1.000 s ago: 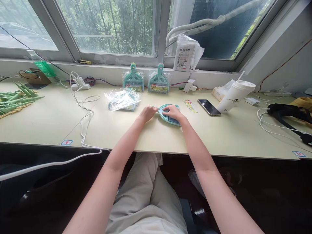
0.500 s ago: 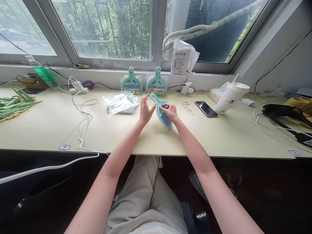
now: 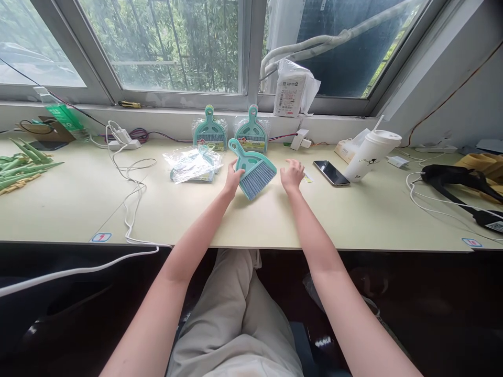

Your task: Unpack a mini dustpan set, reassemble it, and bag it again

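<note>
My left hand [image 3: 233, 178] grips the left edge of a mint-green dustpan and brush set [image 3: 254, 170], held tilted above the table. Its looped handle points up and to the left, and grey-blue bristles face me. To the right, apart from the set, my right hand [image 3: 292, 174] is open with its fingers loosely bent and nothing in them. Behind that hand a small printed card [image 3: 308, 178] lies partly hidden. Two wrapped dustpan sets, a left one [image 3: 210, 131] and a right one [image 3: 252, 131], lean upright against the sill. Clear plastic wrappers [image 3: 192, 163] cover mint-green pieces at left.
A phone [image 3: 331, 173] and a white cup with a straw [image 3: 371, 156] stand to the right, near a tissue box [image 3: 346, 150]. White cables [image 3: 133, 193] trail over the table [image 3: 259, 230] at left. Green plant stems [image 3: 27, 165] lie far left.
My left hand has closed on the dustpan and brush set, which has turned to show its bristle side. My right hand has let go and moved right.
</note>
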### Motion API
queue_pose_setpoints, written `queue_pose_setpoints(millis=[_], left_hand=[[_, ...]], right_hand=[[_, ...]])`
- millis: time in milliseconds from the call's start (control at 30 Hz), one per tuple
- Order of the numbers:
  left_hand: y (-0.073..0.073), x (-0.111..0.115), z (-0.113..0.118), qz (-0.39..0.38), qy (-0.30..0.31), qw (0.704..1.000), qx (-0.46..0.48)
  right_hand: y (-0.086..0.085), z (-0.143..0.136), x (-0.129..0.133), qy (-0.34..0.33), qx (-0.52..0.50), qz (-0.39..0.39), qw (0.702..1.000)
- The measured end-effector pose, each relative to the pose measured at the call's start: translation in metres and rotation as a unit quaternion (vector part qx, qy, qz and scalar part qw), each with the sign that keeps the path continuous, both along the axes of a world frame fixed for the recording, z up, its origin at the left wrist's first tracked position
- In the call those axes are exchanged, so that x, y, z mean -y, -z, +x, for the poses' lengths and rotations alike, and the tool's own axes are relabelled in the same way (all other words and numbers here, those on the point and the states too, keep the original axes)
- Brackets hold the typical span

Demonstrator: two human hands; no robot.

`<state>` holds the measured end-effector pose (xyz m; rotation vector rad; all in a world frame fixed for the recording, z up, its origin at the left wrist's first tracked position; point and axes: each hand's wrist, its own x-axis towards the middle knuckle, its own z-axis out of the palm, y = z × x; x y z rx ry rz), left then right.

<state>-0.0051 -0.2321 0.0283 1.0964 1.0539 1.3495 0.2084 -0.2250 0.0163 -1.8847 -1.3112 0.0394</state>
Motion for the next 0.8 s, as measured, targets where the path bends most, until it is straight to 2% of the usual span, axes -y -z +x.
queue_pose_setpoints(millis=[33,100,200,367,400,500,567,667,800], left_hand=[[0.001,-0.003,-0.003,-0.012,-0.016,1.000,0.013],[0.004,-0.007,-0.009,-0.033,-0.032,0.998,0.032],[0.007,-0.010,-0.016,-0.051,-0.037,0.996,0.061],[0.009,-0.013,-0.023,-0.068,-0.036,0.987,0.142],[0.009,-0.014,-0.024,-0.069,-0.037,0.985,0.153],[0.011,-0.018,-0.028,-0.071,-0.046,0.983,0.162],[0.012,-0.020,-0.029,-0.078,-0.059,0.982,0.161],[0.013,-0.023,-0.031,-0.103,-0.079,0.978,0.165],[0.013,-0.025,-0.031,-0.132,-0.090,0.972,0.171]], right_hand=[[0.005,0.008,-0.002,0.034,0.021,-0.045,0.998],[0.014,0.021,-0.006,0.054,0.041,-0.132,0.989],[0.023,0.027,-0.012,0.022,0.061,-0.194,0.979],[0.023,0.017,-0.018,-0.166,0.087,-0.129,0.974],[0.023,0.014,-0.018,-0.187,0.082,-0.113,0.972],[0.023,0.004,-0.016,-0.170,0.072,-0.086,0.979],[0.023,-0.002,-0.013,-0.149,0.073,-0.102,0.981],[0.023,-0.007,-0.010,-0.169,0.066,-0.148,0.972],[0.023,-0.007,-0.008,-0.196,0.057,-0.157,0.966]])
